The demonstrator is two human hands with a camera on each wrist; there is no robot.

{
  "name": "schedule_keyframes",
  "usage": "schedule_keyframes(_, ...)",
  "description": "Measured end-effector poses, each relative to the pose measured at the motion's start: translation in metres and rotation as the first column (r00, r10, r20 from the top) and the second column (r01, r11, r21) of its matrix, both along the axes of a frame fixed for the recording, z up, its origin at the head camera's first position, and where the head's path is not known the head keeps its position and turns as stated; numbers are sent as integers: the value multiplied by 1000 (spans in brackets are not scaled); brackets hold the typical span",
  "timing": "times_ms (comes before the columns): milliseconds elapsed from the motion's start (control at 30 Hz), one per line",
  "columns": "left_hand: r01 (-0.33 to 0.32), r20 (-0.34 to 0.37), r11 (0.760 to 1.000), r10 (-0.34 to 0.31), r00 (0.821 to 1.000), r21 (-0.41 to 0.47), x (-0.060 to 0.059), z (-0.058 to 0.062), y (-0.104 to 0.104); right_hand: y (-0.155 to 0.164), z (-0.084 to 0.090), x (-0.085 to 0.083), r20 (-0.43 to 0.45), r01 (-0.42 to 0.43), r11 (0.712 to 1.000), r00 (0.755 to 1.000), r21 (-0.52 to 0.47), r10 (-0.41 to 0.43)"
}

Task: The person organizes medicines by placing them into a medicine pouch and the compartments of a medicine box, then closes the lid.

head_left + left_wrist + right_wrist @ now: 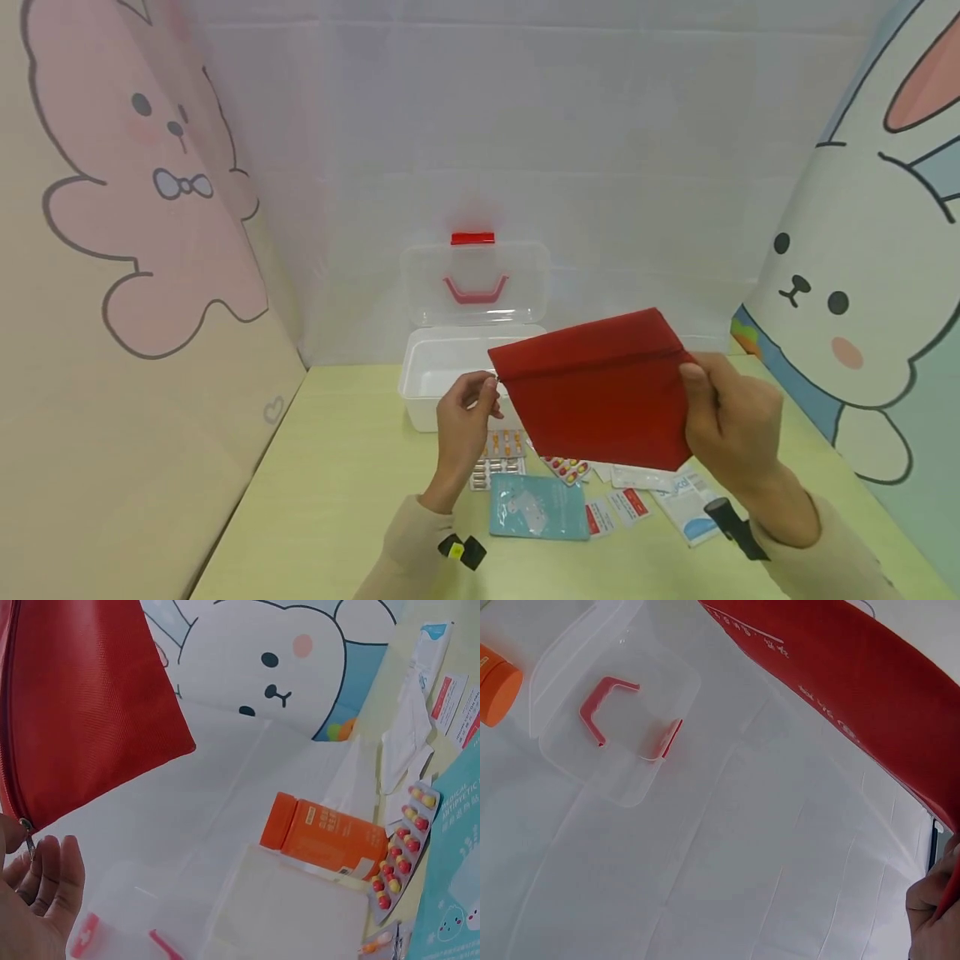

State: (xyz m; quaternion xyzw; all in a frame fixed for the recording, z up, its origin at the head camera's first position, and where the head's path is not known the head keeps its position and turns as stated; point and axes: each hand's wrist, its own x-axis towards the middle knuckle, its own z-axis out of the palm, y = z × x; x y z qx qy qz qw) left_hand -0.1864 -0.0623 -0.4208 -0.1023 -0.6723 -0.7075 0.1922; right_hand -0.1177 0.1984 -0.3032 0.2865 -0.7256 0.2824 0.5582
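A red zippered pouch (600,408) is held up above the table in the head view. My right hand (738,421) grips its right edge, thumb on the near face. At the opposite end, my left hand (465,421) pinches the small metal zipper pull (29,841) between thumb and finger. The zipper line runs across the upper part of the pouch and looks closed. White lettering shows on the pouch's other face (810,682) in the right wrist view.
Behind the hands stands a white box (416,400), its clear lid (420,287) raised. Below the pouch lie blister packs (497,475), a teal packet (538,508), red-and-white sachets (630,505) and a white-and-blue packet (688,504). An orange bottle (330,836) appears in the left wrist view.
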Motion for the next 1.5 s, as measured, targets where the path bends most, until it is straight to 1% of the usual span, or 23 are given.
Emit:
schedule_keyframes(100,-61,-46,998,60,997,-30,4,1,-3,1,0,0,2,1,1000,1000,9,-1)
schedule_keyframes(200,-121,-115,992,116,987,-41,8,5,-7,2,1,0,0,6,1000,1000,21,-6)
schedule_keyframes(300,-184,-206,980,165,965,-77,13,10,-13,4,3,0,4,13,999,1000,50,-13)
schedule_keyframes(400,-230,-317,965,179,931,-130,19,16,-18,6,4,0,15,10,996,1000,93,-12)
schedule_keyframes(467,-253,-389,952,171,905,-171,23,22,-22,8,5,0,23,-6,993,1000,114,4)
schedule_keyframes(567,-268,-478,937,133,868,-226,28,30,-27,10,5,-1,31,-38,989,999,140,34)
schedule_keyframes(667,-260,-539,920,66,840,-292,33,39,-31,12,6,-1,68,-81,980,995,179,70)
schedule_keyframes(767,-241,-571,895,-19,821,-376,36,46,-33,12,6,0,142,-150,961,983,231,119)
schedule_keyframes(800,-228,-576,887,-51,816,-402,37,48,-33,11,6,0,169,-176,953,976,248,136)
schedule_keyframes(833,-209,-573,880,-83,816,-426,38,49,-33,11,6,0,194,-196,945,970,263,148)
schedule_keyframes(933,-127,-549,865,-188,815,-485,40,51,-32,10,5,0,262,-255,923,948,287,180)
schedule_keyframes(967,-84,-532,861,-230,815,-501,41,51,-32,9,4,0,284,-268,918,941,293,184)
schedule_keyframes(1033,8,-487,844,-318,814,-537,41,50,-31,8,3,0,324,-294,906,926,304,192)
schedule_keyframes(1100,105,-443,821,-405,800,-562,41,48,-31,7,2,0,366,-331,892,907,308,210)
schedule_keyframes(1167,195,-400,792,-484,778,-578,41,47,-30,5,1,0,407,-367,877,885,310,226)
schedule_keyframes(1233,250,-371,761,-539,756,-598,42,46,-29,3,0,0,436,-394,865,867,310,239)
schedule_keyframes(1300,275,-349,730,-578,738,-626,43,45,-28,0,-1,-1,452,-412,858,856,306,250)
schedule_keyframes(1367,287,-321,692,-609,726,-662,45,45,-27,-1,-3,-1,464,-427,853,847,299,261)
schedule_keyframes(1433,319,-276,650,-644,714,-690,46,44,-26,-2,-5,-2,477,-437,852,837,287,269)
schedule_keyframes(1500,361,-229,614,-674,702,-702,47,44,-25,-3,-7,-3,498,-449,849,823,277,273)
